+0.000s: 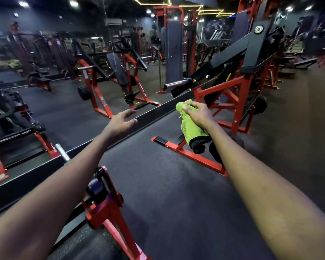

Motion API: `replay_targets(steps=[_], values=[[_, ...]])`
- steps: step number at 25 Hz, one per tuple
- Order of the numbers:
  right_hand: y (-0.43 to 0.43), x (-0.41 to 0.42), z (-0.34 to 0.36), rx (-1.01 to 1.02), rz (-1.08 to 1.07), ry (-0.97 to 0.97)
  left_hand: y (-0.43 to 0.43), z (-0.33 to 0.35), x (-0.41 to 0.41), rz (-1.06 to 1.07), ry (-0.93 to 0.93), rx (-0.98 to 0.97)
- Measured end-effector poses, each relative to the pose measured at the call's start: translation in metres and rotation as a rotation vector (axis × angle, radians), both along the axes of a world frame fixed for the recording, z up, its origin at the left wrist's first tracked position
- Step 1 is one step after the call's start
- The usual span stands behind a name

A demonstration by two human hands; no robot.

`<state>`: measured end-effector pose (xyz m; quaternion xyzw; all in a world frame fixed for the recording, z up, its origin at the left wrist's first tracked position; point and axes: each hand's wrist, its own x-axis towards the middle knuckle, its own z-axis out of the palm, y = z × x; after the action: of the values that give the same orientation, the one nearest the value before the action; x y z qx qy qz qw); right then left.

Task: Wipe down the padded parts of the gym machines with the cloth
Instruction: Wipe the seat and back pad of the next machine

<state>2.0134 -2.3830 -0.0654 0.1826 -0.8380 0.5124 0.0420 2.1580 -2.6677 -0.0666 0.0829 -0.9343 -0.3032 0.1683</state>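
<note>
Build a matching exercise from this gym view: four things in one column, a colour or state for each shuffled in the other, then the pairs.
Column one:
1. left hand
2. right hand
3. cloth
4. frame

Column two:
A. red
B. green
C. holds nothing, fingers loose
D. grips the cloth

Pairs: 1-C, 2-D, 3-B, 4-A.

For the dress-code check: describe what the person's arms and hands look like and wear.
Left hand and right hand are bare: no gloves, rings, watch or bands visible. Both forearms are uncovered to the frame edge, so no sleeve shows.
</note>
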Motion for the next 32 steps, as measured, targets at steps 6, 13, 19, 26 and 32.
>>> replay_targets(steps=[6,13,19,26,32], values=[[-0.063,-0.123,0.002,0.029,0.035,0.015,-0.052,-0.003,-0.125,0.011,0.049,0.004],[-0.151,-0.265,0.002,-0.020,0.089,0.003,-0.108,0.009,-0.252,0.056,0.070,-0.021],[-0.231,-0.391,-0.013,-0.069,0.166,-0.034,-0.177,-0.002,-0.370,0.134,0.069,-0.005],[-0.309,-0.542,0.001,-0.143,0.208,-0.061,-0.263,0.001,-0.519,0.192,0.052,0.031],[-0.381,-0.654,-0.010,-0.154,0.186,-0.086,-0.334,-0.008,-0.631,0.163,0.036,0.017]])
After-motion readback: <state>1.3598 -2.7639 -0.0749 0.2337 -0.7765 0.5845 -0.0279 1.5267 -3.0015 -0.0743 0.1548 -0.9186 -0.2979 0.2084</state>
